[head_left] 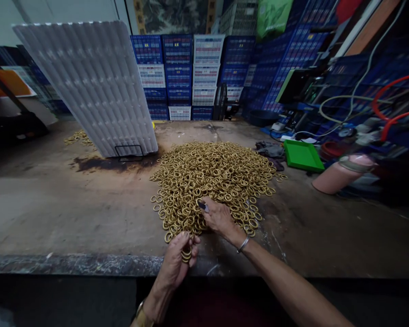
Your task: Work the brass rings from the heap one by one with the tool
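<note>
A broad heap of brass-coloured rings [221, 175] lies on the worn table in front of me. At the table's front edge my left hand [177, 256] is closed around a few brass rings [186, 254], which show between thumb and fingers. My right hand [220, 218] reaches onto the near side of the heap, its back turned up. A small dark piece [202, 206] shows by its thumb and forefinger; I cannot tell whether it is held or worn. The right fingertips are partly hidden, and what they grip among the rings cannot be made out.
A ridged, pale plastic panel [88, 86] leans in a black wire stand [129, 151] at left, with some loose rings [78, 137] behind it. To the right are a green tray [303, 156], a dark cloth [269, 149] and a pink cylinder [342, 172]. Stacked blue and white crates [177, 68] line the back.
</note>
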A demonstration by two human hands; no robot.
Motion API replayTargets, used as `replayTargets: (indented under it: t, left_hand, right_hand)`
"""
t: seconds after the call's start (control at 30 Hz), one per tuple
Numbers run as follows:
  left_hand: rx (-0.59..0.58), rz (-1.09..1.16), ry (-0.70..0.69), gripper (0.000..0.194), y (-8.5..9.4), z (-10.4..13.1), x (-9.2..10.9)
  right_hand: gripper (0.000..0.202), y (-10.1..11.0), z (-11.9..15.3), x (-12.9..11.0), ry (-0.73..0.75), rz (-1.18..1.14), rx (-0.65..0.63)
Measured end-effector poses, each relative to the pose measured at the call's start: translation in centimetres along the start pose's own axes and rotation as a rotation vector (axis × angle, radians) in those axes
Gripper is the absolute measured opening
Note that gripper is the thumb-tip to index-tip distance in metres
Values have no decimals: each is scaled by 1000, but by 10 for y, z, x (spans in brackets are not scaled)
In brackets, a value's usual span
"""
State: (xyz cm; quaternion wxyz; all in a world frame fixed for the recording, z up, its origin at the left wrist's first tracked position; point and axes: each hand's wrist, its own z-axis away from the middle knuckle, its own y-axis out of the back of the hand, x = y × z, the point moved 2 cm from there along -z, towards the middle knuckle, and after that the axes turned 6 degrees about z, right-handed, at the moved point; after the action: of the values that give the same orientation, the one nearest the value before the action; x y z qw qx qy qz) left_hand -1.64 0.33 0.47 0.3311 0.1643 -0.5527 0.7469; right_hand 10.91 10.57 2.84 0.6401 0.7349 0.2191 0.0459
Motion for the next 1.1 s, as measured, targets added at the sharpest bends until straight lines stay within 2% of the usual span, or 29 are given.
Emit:
replayTargets:
  t: [0.13,0.27,0.43,0.53,0.63,0.73,0.83,0.93,1.1]
  left_hand:
    - [27,72,12,24,6,-1,2]
    - [13,174,77,26,14,-2,0]
    - [40,225,81,20,21,-10,-4]
    - [40,140,48,23,16,-14,-2]
    - [48,23,-28,28,9,-18,4]
    - [106,-147,-131,35,6,-22,8]
    - [118,-330,-197,42,4,-25,7]
    - [82,-436,-193,37,2,-25,4]
    - [115,-467,-225,35,-1,-22,0]
  right_hand:
    - [12,-4,-13,-8,8,51,-38]
    - [10,-12,-16,-6,-20,107,-39]
    - [13,-14,-14,-1,3,34,11]
    - [13,-9,-7,0,40,-112,30]
    - [17,-5,4,-1,15,-412,-11]
    - [18,-4,17,-5,-38,-781,-164]
    - [19,-5,30,-8,-133,-1020,-324]
    - [22,-7,37,-10,-195,-1129,-392]
    - [27,-14,39,-10,-234,-1162,-394]
